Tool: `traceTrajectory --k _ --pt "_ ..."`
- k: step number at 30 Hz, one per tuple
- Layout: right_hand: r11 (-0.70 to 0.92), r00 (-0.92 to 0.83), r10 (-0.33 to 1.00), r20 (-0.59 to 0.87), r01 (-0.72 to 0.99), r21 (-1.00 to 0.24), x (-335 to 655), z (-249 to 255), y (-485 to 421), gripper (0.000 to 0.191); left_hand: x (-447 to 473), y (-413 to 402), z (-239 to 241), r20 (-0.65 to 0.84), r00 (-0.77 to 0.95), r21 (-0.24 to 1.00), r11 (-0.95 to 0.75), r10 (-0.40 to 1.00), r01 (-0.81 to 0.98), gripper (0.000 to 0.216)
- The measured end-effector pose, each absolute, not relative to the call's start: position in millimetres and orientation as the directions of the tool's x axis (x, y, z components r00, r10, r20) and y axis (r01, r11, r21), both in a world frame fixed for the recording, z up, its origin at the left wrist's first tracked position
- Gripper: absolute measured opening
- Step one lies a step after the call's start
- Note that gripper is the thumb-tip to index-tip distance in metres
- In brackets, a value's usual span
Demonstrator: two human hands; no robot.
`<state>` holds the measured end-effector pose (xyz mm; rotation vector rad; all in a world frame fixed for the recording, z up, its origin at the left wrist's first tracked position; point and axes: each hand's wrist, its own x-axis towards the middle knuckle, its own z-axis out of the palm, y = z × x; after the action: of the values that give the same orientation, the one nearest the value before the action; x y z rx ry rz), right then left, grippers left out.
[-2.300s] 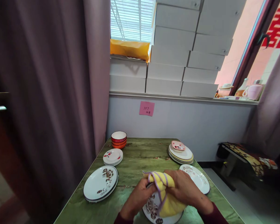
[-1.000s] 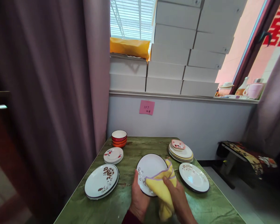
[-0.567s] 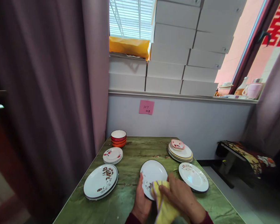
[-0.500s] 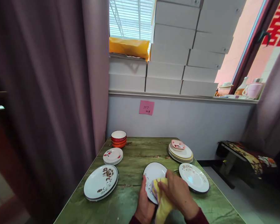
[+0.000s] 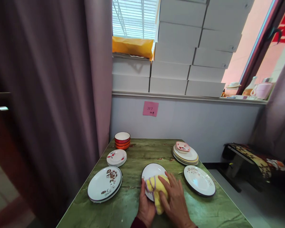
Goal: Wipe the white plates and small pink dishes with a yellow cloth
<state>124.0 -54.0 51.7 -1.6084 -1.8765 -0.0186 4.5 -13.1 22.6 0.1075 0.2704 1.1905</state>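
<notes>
A white plate with a dark rim [image 5: 153, 170] is held up over the table, tilted toward me. My left hand [image 5: 146, 204] grips its lower left edge, thumb on the face and fingers beneath. My right hand [image 5: 174, 199] presses a yellow cloth [image 5: 160, 188] with a purple border against the plate's face; part of the cloth hangs below the rim. Its fingers are bent over the cloth. To the left lie large flower-patterned plates [image 5: 104, 183], stacked. On the right is an oval flower-edged plate [image 5: 199, 180] with a dark rim.
Small red-flowered plates [image 5: 116, 156] and red and orange bowls [image 5: 122, 141] stand stacked at the table's back left. At the back right, a plate stack [image 5: 192, 154] carries a small pink dish [image 5: 182, 146]. A purple curtain [image 5: 98, 79] hangs beside the table's left edge.
My right hand and the cloth have shifted left and up across the plate, covering more of its face. The cloth is more bunched. My left hand still holds the plate.
</notes>
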Motion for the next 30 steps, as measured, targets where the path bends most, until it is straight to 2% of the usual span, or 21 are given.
traceTrajectory --k 4,7,9,11,14,17,19,22,24,26,28,30 --pt "0.324 -0.144 0.898 0.416 0.856 -0.403 137.6 39.9 -67.2 0.058 7.5 -19.3 28.8 -0.181 0.398 0.235 0.433 0.899 -0.87 0.065" --pt "0.352 -0.177 0.897 0.404 0.84 -0.413 139.0 27.1 -74.0 0.082 6.9 -23.5 30.5 -0.207 0.429 0.208 0.468 0.879 -0.859 0.07" --pt "0.354 -0.185 0.9 0.394 0.839 -0.414 138.6 24.5 -76.9 0.089 5.3 -24.3 28.9 -0.22 0.444 0.205 0.486 0.869 -0.85 0.071" --pt "0.362 -0.201 0.907 0.371 0.822 -0.44 140.5 30.3 -78.3 0.086 3.8 -23.6 25.6 -0.228 0.475 0.202 0.519 0.85 -0.831 0.07" --pt "0.401 -0.249 0.91 0.331 0.729 -0.554 150.8 52.6 -75.9 0.08 3.6 -21.7 20.6 -0.229 0.529 0.187 0.571 0.817 -0.8 0.065" --pt "0.403 -0.173 0.901 0.398 0.673 -0.62 167.3 79.4 -66.8 0.071 5.4 -20.8 19.2 -0.193 0.498 0.199 0.531 0.845 -0.824 0.066" --pt "0.324 -0.002 0.873 0.487 0.749 -0.578 177.4 92.8 -57.9 0.067 6.5 -21.2 19.9 -0.167 0.493 0.207 0.519 0.854 -0.829 0.067" --pt "0.121 0.179 0.759 0.626 0.906 -0.406 182.2 98.0 -46.3 0.064 7.8 -22.0 20.3 -0.169 0.512 0.236 0.539 0.842 -0.809 0.065" --pt "0.044 0.147 0.728 0.669 0.965 -0.259 175.2 90.3 -43.6 0.064 9.0 -21.6 19.1 -0.17 0.501 0.251 0.529 0.849 -0.811 0.065" --pt "0.061 0.042 0.781 0.624 0.988 -0.143 161.5 76.6 -46.0 0.065 10.4 -20.1 17.0 -0.157 0.485 0.244 0.51 0.86 -0.825 0.067" --pt "0.131 -0.057 0.849 0.526 0.986 -0.106 145.8 61.8 -52.5 0.067 11.4 -18.4 14.8 -0.148 0.462 0.236 0.485 0.874 -0.842 0.068" --pt "0.204 -0.125 0.89 0.439 0.97 -0.136 133.6 50.0 -60.8 0.078 11.8 -17.8 13.3 -0.147 0.461 0.241 0.484 0.875 -0.841 0.07"
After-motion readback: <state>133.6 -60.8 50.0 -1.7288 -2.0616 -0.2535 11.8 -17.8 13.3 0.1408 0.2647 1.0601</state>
